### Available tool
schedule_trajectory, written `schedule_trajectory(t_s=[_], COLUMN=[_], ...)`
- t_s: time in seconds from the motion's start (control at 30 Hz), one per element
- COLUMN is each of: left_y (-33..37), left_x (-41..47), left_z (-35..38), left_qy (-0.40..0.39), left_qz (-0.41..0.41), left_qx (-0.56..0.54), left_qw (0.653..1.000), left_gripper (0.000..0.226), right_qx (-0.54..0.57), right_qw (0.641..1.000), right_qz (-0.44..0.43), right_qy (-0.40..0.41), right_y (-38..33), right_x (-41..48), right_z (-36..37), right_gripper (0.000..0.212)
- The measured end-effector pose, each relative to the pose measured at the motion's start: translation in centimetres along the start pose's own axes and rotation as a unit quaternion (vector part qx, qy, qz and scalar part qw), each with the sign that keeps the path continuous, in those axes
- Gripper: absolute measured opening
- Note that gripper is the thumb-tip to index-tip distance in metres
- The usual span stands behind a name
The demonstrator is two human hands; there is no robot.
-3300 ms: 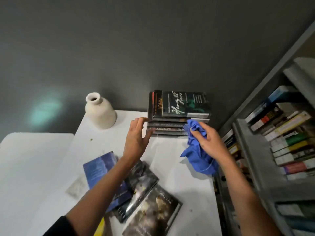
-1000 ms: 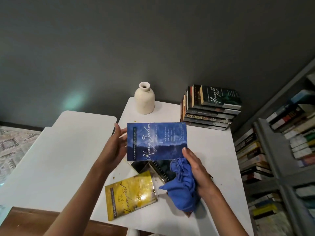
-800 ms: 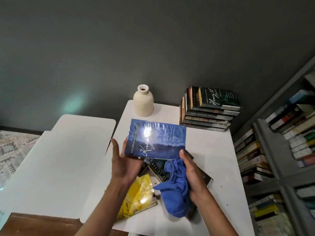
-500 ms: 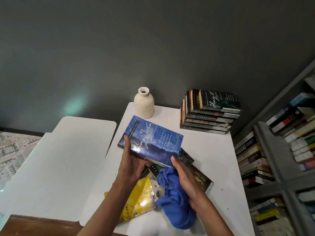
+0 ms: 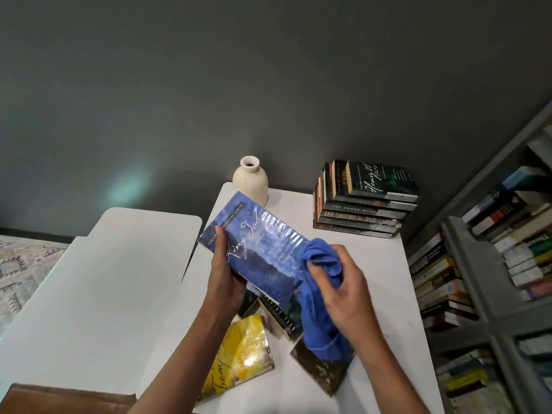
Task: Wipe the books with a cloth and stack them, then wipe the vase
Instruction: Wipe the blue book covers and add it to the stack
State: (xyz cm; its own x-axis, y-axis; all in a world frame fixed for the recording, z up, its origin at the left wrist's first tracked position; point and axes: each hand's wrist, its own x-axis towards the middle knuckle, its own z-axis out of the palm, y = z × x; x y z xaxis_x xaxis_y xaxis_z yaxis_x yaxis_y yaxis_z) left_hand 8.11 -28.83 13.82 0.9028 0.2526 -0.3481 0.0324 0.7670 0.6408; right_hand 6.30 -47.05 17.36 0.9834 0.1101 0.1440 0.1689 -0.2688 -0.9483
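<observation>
Moved: cloth [image 5: 321, 256] raised onto blue book [image 5: 260, 246], book tilted further.
Left hand [image 5: 225, 279]: gripping blue book's left edge.
Right hand [image 5: 343, 291]: clutching cloth against cover.

White tabletop [image 5: 373, 264] under the left hand [image 5: 224, 279] and right hand [image 5: 349, 291], second white tabletop [image 5: 119, 279] past the left hand, patterned rug [image 5: 21, 264] farther that way, brown board [image 5: 59, 398] near the left forearm, grey bookshelf [image 5: 478, 273] packed with shelved volumes [image 5: 436, 273] beyond the right hand, dark grey wall [image 5: 268, 85] ahead, with a pale light patch [image 5: 128, 186].

bare forearms, bare left hand [image 5: 224, 283] and right hand [image 5: 346, 289].
</observation>
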Motion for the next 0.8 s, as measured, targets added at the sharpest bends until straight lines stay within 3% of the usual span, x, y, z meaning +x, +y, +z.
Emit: schedule_trajectory(t_s=[0.27,0.4,0.57,0.7,0.8], left_y=[-0.6,-0.6,-0.8,-0.6,-0.5], left_x=[0.4,0.4,0.5,0.4,0.5], left_z=[-0.2,0.1,0.4,0.4,0.8], left_qy=[0.0,0.018,0.025,0.005,0.016], left_qz=[-0.023,-0.002,0.017,0.016,0.016], left_qx=[-0.01,0.007,0.012,0.014,0.023], left_qw=[1.0,1.0,0.999,1.0,0.999], left_gripper=[0.06,0.046,0.056,0.042,0.047], right_qx=[-0.274,-0.29,-0.307,-0.289,-0.306], right_qw=[0.95,0.946,0.929,0.945,0.938], right_qz=[-0.15,-0.131,-0.203,-0.12,-0.15], right_qy=[-0.003,0.062,-0.041,0.094,0.07], right_y=[0.6,0.8,0.9,1.6,0.9], right_x=[-1.5,0.1,-2.7,0.5,-0.3], right_z=[2.3,1.2,2.5,-0.2,0.7], right_gripper=[0.029,0.034,0.034,0.022,0.027])
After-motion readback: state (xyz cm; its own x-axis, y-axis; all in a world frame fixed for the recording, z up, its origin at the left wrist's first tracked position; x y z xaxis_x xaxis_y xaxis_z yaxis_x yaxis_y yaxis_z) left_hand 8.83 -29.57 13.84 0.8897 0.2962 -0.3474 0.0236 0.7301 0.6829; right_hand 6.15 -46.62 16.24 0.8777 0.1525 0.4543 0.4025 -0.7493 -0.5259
